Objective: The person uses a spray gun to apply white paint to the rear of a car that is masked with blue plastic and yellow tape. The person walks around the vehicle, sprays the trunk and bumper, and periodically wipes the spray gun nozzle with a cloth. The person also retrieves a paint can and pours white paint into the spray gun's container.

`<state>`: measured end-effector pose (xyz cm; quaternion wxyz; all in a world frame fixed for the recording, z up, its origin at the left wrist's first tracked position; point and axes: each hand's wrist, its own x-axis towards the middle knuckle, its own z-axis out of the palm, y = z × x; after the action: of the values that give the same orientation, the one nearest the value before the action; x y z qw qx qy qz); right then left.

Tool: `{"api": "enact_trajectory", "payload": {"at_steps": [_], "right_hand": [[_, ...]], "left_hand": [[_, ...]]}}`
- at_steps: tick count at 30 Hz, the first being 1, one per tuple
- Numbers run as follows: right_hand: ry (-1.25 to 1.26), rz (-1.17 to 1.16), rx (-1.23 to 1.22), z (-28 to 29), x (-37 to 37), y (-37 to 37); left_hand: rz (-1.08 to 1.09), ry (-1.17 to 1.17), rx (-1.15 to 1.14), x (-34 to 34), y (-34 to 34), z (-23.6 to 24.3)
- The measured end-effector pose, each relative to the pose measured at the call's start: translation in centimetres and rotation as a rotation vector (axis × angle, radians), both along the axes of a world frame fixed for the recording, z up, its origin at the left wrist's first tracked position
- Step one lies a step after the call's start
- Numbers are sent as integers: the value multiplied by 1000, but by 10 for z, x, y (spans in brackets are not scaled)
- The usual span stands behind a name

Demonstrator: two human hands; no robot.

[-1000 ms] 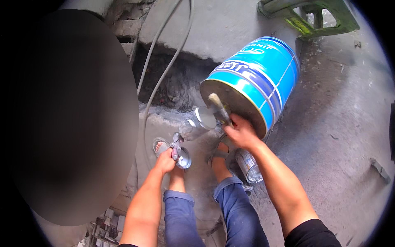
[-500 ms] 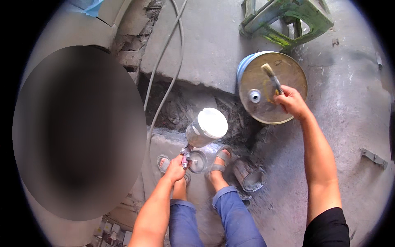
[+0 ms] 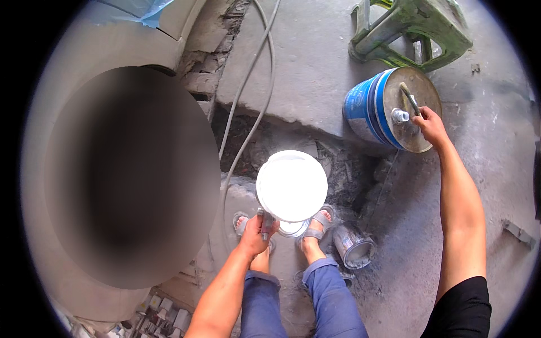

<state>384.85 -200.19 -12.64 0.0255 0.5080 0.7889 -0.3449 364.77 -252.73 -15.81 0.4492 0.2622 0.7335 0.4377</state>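
My left hand [image 3: 258,236] grips a spray gun [image 3: 266,223] by its body. Above the gun is its cup, topped by a bright white round lid [image 3: 292,186] that faces up and hides most of the gun. In my right hand [image 3: 433,127] is a paintbrush [image 3: 409,98] with pale bristles, held by its handle over the brown metal top of a blue drum [image 3: 366,107]. A short white spout [image 3: 400,116] sticks up from that top beside the brush. Part of a round pale rim [image 3: 294,228] shows below the cup, between my feet.
Near my right foot stands a paint-smeared can [image 3: 354,248]. A grey hose [image 3: 253,121] runs over the broken concrete [image 3: 293,73] and the rubble-filled trench. Behind the drum is a green-stained plastic stool [image 3: 417,34]. A large blurred area covers the left.
My view has shifted, so the scene sits farther right and more of the drum's blue side shows. The cup's white lid looks larger and faces me more. Both hands keep their holds.
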Motion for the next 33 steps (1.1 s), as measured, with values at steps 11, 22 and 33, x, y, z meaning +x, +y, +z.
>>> {"api": "enact_trajectory", "payload": {"at_steps": [11, 22, 33], "right_hand": [[91, -147, 554, -36, 10, -16], [298, -576, 44, -33, 8, 5], [177, -275, 74, 75, 18, -76]], "left_hand": [[80, -98, 3, -3, 3, 11], [44, -57, -105, -1, 7, 2], [-7, 185, -56, -1, 7, -9]]}}
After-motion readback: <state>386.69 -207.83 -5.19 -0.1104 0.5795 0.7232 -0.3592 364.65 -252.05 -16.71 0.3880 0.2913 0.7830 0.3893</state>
